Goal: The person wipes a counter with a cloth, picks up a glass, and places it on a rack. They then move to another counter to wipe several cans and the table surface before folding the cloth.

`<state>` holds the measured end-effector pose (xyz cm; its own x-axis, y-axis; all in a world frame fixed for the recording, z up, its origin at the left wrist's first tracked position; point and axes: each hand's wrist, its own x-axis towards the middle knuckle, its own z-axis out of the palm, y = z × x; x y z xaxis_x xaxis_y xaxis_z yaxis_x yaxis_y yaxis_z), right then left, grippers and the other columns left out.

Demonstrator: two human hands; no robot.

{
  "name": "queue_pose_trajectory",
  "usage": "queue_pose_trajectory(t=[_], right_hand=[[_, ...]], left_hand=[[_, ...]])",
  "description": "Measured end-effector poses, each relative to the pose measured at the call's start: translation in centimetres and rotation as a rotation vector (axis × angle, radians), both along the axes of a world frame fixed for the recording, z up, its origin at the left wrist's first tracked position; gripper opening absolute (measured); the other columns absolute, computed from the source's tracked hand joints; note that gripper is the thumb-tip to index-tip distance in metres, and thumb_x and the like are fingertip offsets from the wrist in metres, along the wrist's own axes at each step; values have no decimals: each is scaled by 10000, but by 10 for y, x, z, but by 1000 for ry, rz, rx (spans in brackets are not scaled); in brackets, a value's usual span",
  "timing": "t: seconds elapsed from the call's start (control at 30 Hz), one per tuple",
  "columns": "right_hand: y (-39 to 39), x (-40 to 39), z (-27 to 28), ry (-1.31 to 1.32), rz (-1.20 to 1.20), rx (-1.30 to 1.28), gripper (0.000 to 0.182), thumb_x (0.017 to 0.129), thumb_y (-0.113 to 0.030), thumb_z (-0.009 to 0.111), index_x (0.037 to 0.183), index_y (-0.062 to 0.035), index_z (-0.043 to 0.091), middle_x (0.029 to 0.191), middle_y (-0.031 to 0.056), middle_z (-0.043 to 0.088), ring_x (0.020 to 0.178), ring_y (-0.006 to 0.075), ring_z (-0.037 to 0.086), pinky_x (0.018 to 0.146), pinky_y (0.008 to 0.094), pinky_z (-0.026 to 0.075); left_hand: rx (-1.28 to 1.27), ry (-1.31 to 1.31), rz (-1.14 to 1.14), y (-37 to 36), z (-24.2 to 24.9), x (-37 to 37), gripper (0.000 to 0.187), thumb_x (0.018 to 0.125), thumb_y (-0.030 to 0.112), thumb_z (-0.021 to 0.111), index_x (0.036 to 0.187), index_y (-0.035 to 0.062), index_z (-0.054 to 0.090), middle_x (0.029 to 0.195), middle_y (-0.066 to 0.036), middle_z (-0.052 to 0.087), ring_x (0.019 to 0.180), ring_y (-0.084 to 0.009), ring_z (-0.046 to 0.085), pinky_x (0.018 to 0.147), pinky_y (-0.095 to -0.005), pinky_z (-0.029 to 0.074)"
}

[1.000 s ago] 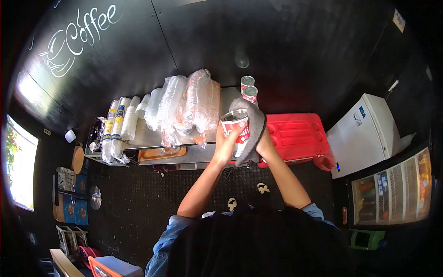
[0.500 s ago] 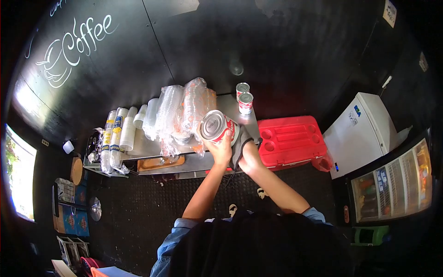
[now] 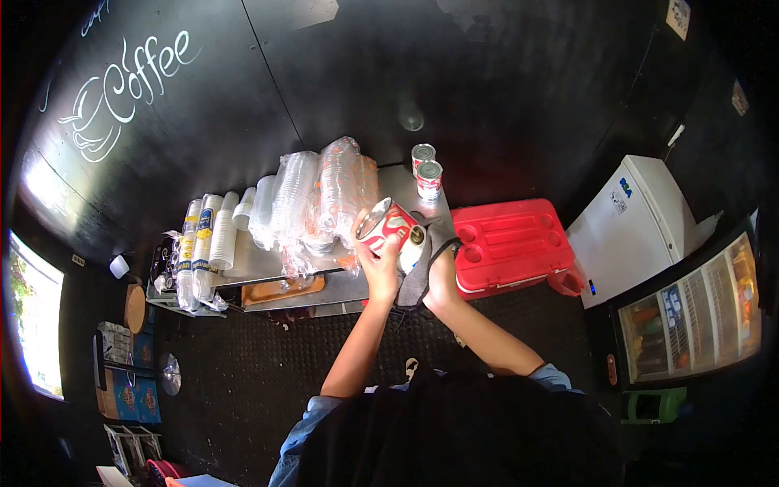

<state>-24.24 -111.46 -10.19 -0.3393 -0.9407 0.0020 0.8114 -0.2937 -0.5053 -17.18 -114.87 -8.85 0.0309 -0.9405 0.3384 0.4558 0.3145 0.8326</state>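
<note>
Above the front edge of the metal shelf (image 3: 391, 180), my left hand (image 3: 381, 266) grips a large red and white can (image 3: 393, 230), which is tilted on its side. My right hand (image 3: 441, 280) is wrapped in part by a grey cloth (image 3: 415, 280) and presses it against the can's right side. Two smaller cans, a rear one (image 3: 423, 152) and a front one (image 3: 429, 180), stand upright at the shelf's right end. Left of the held can lie clear plastic cups in bags (image 3: 337, 191).
A red cooler (image 3: 511, 247) sits right of the shelf, with a white fridge (image 3: 637, 227) and a glass-door cooler (image 3: 690, 312) beyond. Stacked cups (image 3: 203, 243) and an orange tray (image 3: 282, 290) are on the left. A green stool (image 3: 654, 405) stands lower right.
The large can has turned in my left hand, its top now tipped to the left and more of its label showing. The grey cloth has shifted lower along the can with my right hand.
</note>
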Motion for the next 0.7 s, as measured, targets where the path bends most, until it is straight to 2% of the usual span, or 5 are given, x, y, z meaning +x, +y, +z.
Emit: queue_pose_trajectory(t=[0.07,0.37,0.43,0.57,0.7], right_hand=[[0,3,-5,321,-350,-1,288,952,-200,513,1174,-17,502,1077,33,566,958,105,544,842,269,445],[8,-57,-9,322,-68,89,205,906,-123,447,1045,-4,538,1030,101,610,949,154,579,814,299,467],[8,-62,-12,462,-320,54,237,907,-113,416,1069,9,539,1027,103,617,956,196,593,843,326,465],[35,-37,27,1858,-258,-204,483,891,-270,527,1246,55,483,1317,256,449,1224,388,431,1034,433,331],[32,-40,19,1875,-147,161,665,868,-413,553,1305,69,412,1358,241,414,1263,411,383,1055,457,301]], left_hand=[[159,-97,-72,2,2,0,509,771,81,717,1195,-8,450,1045,-100,584,923,-145,574,851,-293,455],[226,139,-507,13,1,15,526,689,92,701,1164,-10,500,1104,-106,585,992,-204,583,905,-361,452],[87,-261,-426,7,-4,26,621,612,65,741,1178,-27,505,1057,-110,611,959,-182,594,880,-349,469],[-258,-618,-168,11,-13,16,555,611,116,757,1108,-3,540,1021,-186,633,925,-261,640,820,-334,500],[-408,-756,-82,25,-13,16,413,662,155,718,1028,21,583,949,-193,645,880,-368,636,736,-422,504]])
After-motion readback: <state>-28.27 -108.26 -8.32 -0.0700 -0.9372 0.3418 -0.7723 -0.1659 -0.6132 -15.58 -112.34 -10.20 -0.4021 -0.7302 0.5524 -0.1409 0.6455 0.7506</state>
